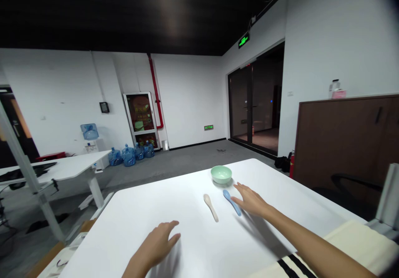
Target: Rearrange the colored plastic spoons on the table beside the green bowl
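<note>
The right hand [251, 201] hovers open on the white bench [124, 215], just beside a blue plastic spoon [231, 202] and near a cream spoon [211, 207]. The left hand [157, 244] is open and empty, nearer the bench's front edge. A mint-green bowl [221, 174] stands near the far edge; blue water jugs [131, 155] and a fire extinguisher [291, 166] sit beyond the bench.

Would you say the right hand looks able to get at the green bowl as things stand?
Probably yes: the right hand lies just beside the pale green bowl, and nothing stands between its fingers and the bowl; the blue spoon lies nearer the person.
</note>
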{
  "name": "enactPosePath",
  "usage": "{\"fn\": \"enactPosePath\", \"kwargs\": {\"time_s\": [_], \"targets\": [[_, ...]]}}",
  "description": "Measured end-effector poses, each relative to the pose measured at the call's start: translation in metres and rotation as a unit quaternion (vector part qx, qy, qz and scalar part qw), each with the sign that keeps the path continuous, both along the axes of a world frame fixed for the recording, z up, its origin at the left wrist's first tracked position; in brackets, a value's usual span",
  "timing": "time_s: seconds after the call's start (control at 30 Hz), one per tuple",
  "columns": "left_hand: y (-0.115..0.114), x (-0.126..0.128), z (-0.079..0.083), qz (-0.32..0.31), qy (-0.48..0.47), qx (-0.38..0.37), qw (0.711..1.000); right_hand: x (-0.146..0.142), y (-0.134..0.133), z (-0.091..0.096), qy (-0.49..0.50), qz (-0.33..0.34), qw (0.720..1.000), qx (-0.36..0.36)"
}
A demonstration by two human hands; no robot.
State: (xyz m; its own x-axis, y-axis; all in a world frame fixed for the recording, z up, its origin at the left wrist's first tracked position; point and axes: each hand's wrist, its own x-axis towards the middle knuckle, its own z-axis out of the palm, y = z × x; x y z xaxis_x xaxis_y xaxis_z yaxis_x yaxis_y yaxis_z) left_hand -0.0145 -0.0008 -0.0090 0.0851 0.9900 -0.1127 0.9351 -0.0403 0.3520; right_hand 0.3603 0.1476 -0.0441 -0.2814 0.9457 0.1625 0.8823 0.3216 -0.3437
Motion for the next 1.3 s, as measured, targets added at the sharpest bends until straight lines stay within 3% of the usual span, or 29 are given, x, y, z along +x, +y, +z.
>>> {"fn": "enactPosePath", "kwargs": {"time_s": [0.4, 1.03, 1.3], "targets": [[-0.0007, 0.0006, 0.0025, 0.001, 0.006, -0.009, 1.0, -0.0008, -0.006, 0.0068, 0.026, -0.001, 1.0, -0.008], [-0.0013, -0.0007, 0.0024, -0.004, 0.009, -0.005, 1.0, 0.001, -0.0017, -0.0001, 0.022, -0.006, 1.0, -0.014], [-0.0014, 0.0007, 0.0031, -0.005, 0.008, -0.01, 1.0, -0.0028, -0.0007, 0.0045, 0.017, -0.007, 1.0, 0.01]]}}
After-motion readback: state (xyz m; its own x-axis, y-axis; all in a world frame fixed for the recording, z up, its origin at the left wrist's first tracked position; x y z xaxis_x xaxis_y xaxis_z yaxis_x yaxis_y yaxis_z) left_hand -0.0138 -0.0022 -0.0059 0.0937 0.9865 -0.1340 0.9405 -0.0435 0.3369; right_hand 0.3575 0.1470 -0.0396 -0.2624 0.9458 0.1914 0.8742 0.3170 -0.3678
